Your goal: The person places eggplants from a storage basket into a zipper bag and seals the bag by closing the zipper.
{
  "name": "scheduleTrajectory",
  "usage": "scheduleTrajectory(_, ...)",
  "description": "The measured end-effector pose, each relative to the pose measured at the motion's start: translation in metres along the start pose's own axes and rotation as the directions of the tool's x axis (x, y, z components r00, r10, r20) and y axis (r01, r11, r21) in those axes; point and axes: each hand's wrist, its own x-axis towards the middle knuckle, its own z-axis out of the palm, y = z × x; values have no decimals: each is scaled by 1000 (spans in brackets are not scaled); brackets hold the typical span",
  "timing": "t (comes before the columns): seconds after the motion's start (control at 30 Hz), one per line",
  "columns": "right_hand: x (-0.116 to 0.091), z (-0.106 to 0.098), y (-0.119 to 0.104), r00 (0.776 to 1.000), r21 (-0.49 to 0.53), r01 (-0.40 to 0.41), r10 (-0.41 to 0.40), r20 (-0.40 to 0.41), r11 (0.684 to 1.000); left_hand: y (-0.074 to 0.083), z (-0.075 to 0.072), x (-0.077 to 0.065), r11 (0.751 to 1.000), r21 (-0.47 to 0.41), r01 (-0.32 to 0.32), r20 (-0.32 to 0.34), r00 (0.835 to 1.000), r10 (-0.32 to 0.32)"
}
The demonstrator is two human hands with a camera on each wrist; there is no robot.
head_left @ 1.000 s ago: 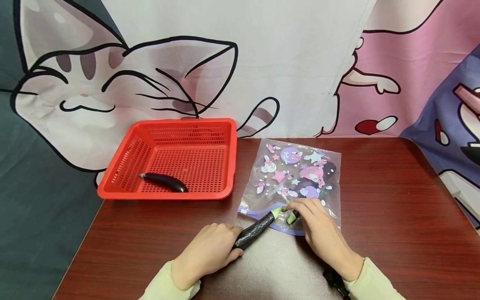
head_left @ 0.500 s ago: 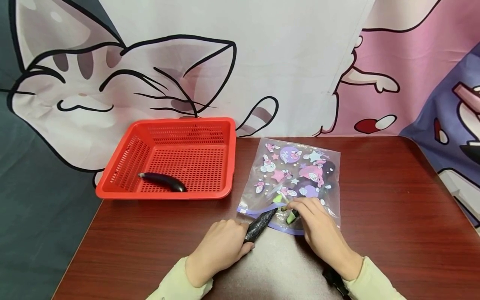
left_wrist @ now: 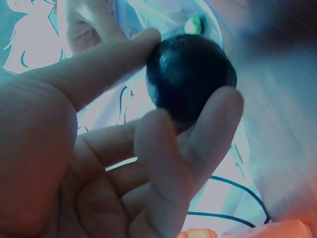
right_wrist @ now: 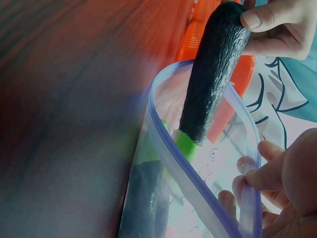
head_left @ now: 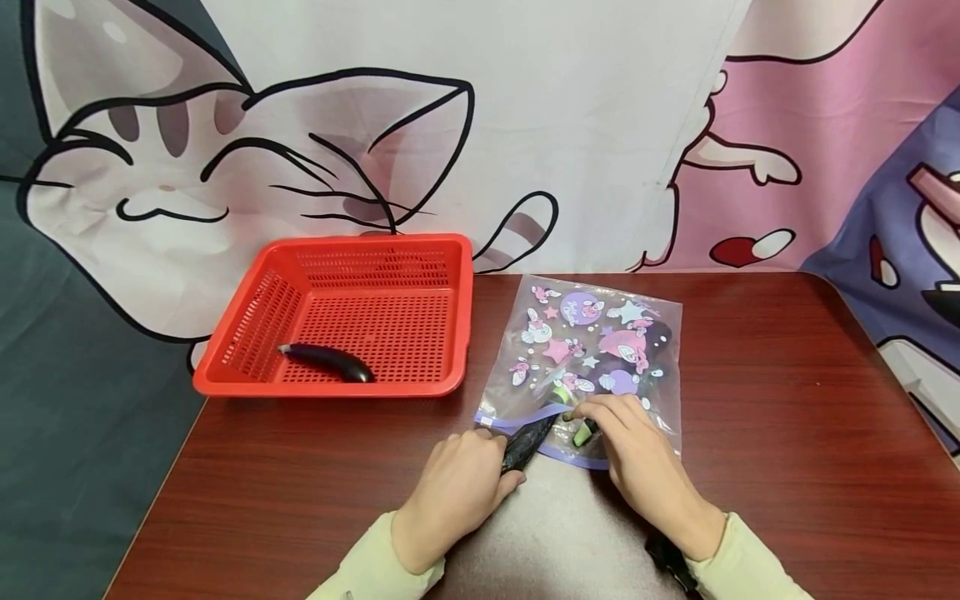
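My left hand (head_left: 459,490) grips a dark, wrinkled cucumber (head_left: 528,444) near its rounded end, which faces the left wrist camera (left_wrist: 190,74). Its light green tip (right_wrist: 186,145) is inside the mouth of a clear zip bag (head_left: 551,329) printed with pink and purple figures. With thumb and fingers, my right hand (head_left: 647,468) pinches the bag's purple-edged rim (right_wrist: 253,163), and the mouth gapes. Another dark vegetable with a green end (head_left: 585,433) lies in the bag, partly hidden by the right hand.
A red perforated basket (head_left: 330,390) stands left of the bag, with a purple eggplant (head_left: 330,362) in it. Both rest on a brown wooden table (head_left: 780,400). Behind hangs a cloth (head_left: 600,125) with cartoon figures.
My left hand has moved forward and to the right, carrying the cucumber's green tip past the bag's rim. The right hand has stayed at the rim.
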Motion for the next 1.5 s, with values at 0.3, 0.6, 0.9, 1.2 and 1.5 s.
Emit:
scheduleTrajectory(0.3, 1, 0, 0, 1000, 5, -3, 3, 5, 1000, 12, 7, 5, 997, 34, 73, -45, 996, -71)
scheduleTrajectory(0.6, 0, 2, 1, 1000, 3, 14, -14, -10, 1000, 20, 11, 10, 993, 24, 119, -59, 991, -118)
scheduleTrajectory(0.9, 0, 2, 1, 999, -6, 26, -26, -22, 1000, 23, 16, 12, 992, 41, 120, -107, 988, -115)
scheduleTrajectory(1.2, -1, 2, 1, 1000, -2, 19, -19, -9, 1000, 28, 19, 13, 992, 87, 96, -123, 989, -85)
scheduleTrajectory(1.5, -1, 1, 0, 1000, -9, 12, -12, -4, 1000, 34, 22, 14, 991, 118, 68, -152, 987, -50)
